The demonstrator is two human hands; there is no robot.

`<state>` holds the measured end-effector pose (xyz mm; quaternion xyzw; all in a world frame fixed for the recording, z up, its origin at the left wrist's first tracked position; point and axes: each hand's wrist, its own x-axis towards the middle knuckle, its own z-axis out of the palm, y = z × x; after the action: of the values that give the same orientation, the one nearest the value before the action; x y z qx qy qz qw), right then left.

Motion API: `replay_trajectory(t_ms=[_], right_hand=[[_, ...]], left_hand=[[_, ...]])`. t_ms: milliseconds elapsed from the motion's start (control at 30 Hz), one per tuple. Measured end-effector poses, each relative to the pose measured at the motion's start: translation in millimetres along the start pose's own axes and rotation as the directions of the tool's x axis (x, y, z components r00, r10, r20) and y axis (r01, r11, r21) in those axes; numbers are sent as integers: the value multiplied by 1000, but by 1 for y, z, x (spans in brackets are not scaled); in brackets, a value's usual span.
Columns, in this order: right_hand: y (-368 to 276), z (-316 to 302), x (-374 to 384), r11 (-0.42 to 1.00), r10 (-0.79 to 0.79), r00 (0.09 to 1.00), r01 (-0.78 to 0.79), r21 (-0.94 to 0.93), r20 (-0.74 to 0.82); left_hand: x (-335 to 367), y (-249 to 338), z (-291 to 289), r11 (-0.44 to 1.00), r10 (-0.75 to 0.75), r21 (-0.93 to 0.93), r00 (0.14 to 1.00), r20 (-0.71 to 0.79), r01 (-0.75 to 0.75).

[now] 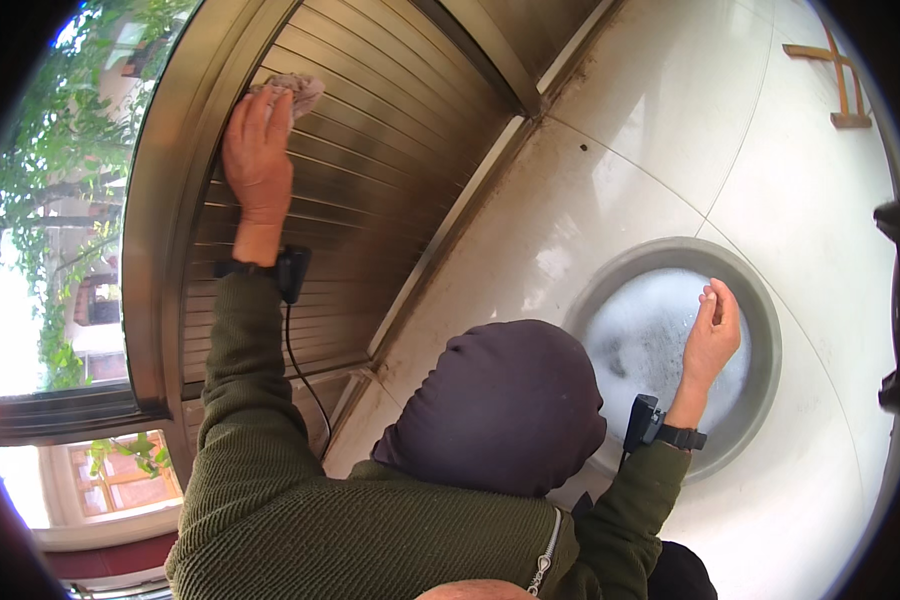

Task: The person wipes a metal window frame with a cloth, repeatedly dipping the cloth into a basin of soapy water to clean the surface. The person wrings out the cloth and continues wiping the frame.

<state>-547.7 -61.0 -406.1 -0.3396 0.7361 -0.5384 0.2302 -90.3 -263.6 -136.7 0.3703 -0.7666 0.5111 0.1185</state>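
Observation:
My left hand [258, 165] is closed on a crumpled, greyish-pink cleaning cloth [295, 95], pressing it against a bronze-coloured slatted metal panel [370, 130]. That arm is stretched out, high up beside the panel's frame. Over the far right part of a round grey basin [765, 370] hangs my right hand [712, 340], its fingers curled together and nothing visible in them. White suds cover much of the water [640, 330] in the basin. My right hand is above the suds; whether it touches them cannot be told.
My dark-clothed knee [500, 410] rises between the panel and the basin. Pale floor tiles [650, 130] meet the panel's dirty lower edge. A wooden piece of furniture [840, 85] stands far right. Glass [55, 220] with greenery behind it lies left. A black cable [292, 370] hangs from my left wrist.

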Motion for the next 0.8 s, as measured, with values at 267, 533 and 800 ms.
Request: replay_trajectory(t_ms=[267,533,800], right_hand=[[-12,3,-1,998,-61,998,61,-6,7],[-28,2,-10,966,-142,989,147,-211,40],[-11,-3,1,995,-54,998,55,-82,23]], left_hand=[[3,40,9,965,30,-262,997,65,-12],[-4,19,28,998,-28,-52,999,-15,27],[-97,175,127,908,255,-399,923,288,-127]])
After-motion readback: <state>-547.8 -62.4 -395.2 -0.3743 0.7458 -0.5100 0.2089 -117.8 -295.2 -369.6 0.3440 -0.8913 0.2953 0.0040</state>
